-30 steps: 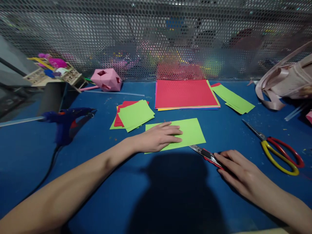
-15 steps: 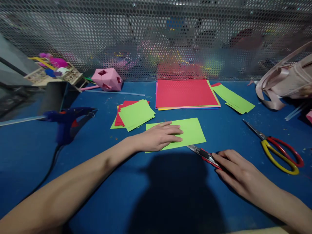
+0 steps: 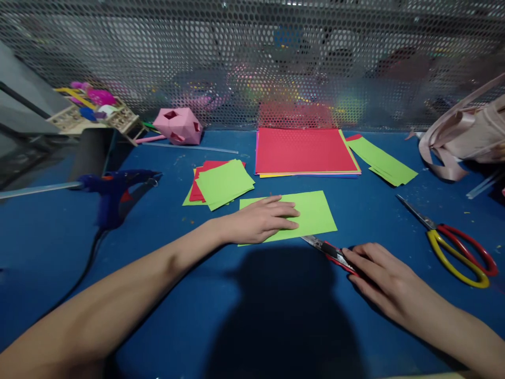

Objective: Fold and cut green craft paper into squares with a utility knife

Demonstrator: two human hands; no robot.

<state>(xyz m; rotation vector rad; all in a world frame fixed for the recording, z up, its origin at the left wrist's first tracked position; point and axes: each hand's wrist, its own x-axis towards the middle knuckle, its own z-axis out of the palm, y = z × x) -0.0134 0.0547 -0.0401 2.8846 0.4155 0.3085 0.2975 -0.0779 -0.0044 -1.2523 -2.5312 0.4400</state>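
A green paper strip (image 3: 315, 213) lies flat on the blue table in front of me. My left hand (image 3: 266, 218) rests on its left half with the fingers stretched out, pressing on the sheet. In my right hand (image 3: 379, 273) is a red and black utility knife (image 3: 333, 252), held low over the table. Its blade points left and its tip reaches the strip's lower edge, below my left fingertips. Behind my left hand sits a loose pile of green and red paper squares (image 3: 224, 184).
Scissors (image 3: 461, 252) lie at right. At the back are a coloured paper stack (image 3: 302, 151), green strips (image 3: 386, 160), a pink paper polyhedron (image 3: 179, 126) and a perforated metal panel (image 3: 221, 63). A blue glue gun (image 3: 108, 197) stands left; a pale bag (image 3: 479, 131) sits far right.
The view has shifted slightly, so objects on the table appear a little further right. Both hands, the strip and the knife keep nearly the same arrangement.
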